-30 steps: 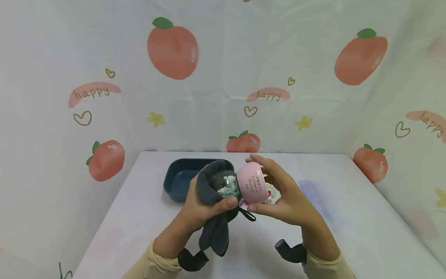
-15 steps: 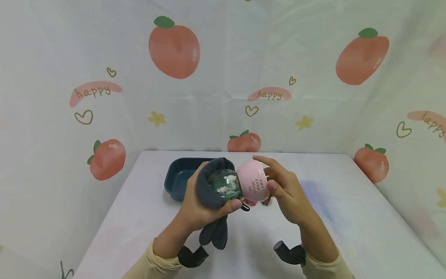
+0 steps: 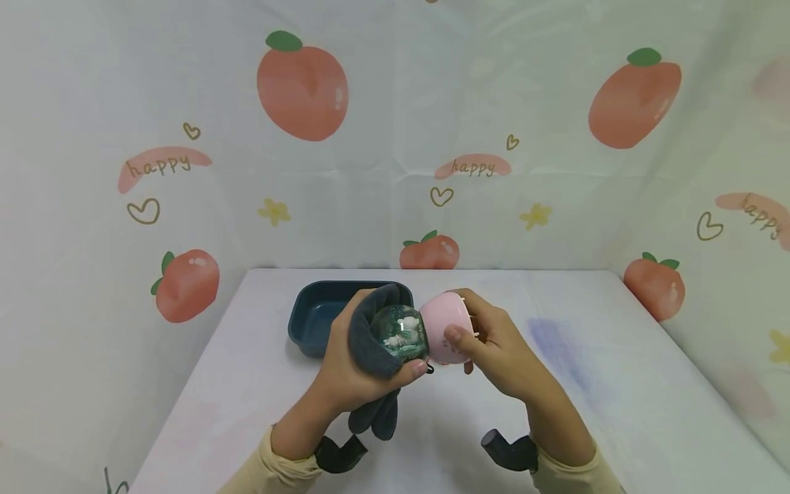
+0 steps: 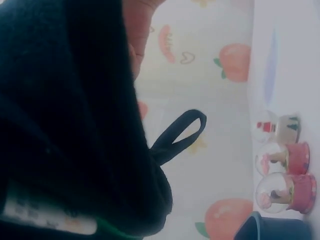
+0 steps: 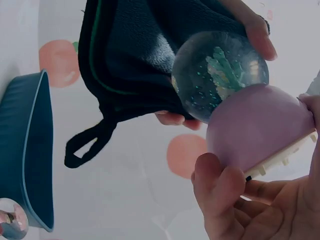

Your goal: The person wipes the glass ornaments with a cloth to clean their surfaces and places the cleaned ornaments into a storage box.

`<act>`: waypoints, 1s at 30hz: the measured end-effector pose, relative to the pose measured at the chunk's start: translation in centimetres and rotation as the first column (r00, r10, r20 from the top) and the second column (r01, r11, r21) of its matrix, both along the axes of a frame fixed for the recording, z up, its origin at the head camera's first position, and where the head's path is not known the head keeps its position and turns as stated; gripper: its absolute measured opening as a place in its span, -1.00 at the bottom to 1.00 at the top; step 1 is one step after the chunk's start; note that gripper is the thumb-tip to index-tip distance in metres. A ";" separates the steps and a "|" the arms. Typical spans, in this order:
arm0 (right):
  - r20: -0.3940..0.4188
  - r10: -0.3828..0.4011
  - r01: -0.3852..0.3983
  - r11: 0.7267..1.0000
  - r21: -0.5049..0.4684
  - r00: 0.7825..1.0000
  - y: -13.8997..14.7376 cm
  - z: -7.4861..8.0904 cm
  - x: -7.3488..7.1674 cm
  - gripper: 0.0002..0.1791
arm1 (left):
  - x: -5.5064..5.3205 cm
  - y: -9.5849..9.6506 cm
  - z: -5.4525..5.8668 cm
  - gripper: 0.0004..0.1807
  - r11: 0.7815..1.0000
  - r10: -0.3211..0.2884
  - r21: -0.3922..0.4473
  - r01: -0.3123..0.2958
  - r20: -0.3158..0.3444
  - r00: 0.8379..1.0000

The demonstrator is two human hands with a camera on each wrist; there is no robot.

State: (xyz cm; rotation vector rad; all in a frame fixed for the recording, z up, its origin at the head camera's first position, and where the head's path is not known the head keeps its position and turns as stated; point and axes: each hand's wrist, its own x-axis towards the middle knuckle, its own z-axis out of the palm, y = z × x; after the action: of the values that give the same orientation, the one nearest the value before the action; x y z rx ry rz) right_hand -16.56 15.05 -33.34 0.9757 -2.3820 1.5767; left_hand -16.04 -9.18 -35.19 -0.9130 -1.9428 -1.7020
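Observation:
A snow globe with a clear glass dome [image 3: 402, 333] and pink base [image 3: 439, 321] is held sideways between both hands, above the table. My left hand [image 3: 348, 360] holds a dark cloth [image 3: 363, 335] wrapped around the dome's left side, its thumb along the lower edge. Folds of the cloth hang below that hand, and its loop [image 5: 82, 150] shows in the right wrist view. My right hand [image 3: 507, 350] grips the pink base, thumb on the near side and fingers around the back. White figures and greenish glitter show inside the dome. In the left wrist view, cloth hides the globe.
A dark blue plastic bin [image 3: 308, 336] stands behind my left hand. Beyond the hands, two pink-based snow globes [image 4: 300, 192] and a white-based one [image 4: 288, 128] stand in a row near the bin. A white curtain printed with fruit [image 3: 345, 206] backs the white table [image 3: 247, 384].
My right hand loosens its fingers on the pink base, then takes hold again with the thumb over the lettering. The lettering has shifted lower. My left hand keeps the cloth around the dome.

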 end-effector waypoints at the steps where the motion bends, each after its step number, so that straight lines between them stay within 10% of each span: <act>1: 0.002 0.002 -0.002 1.000 0.001 1.000 0.0 0.0 0.0 -0.68 | 0.0 0.0 0.0 -0.13 1.000 -0.001 -0.001 0.001 -0.001 1.000; 16: 0.001 0.037 -0.037 0.998 -0.048 0.999 0.0 0.0 0.0 -0.48 | -0.2 -0.2 -0.1 -0.11 0.999 -0.045 -0.002 0.045 -0.005 0.999; 30: -0.159 0.085 -0.100 0.991 -0.086 0.984 0.0 0.0 -0.3 -0.24 | -0.2 -0.4 0.2 -0.11 0.996 -0.093 0.013 0.093 0.003 0.996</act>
State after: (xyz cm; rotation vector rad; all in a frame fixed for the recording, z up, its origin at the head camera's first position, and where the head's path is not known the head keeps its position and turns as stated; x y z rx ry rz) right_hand -16.86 15.01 -33.36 1.1589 -2.1692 1.5648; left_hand -16.23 -9.57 -35.03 -1.0107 -1.9172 -1.7660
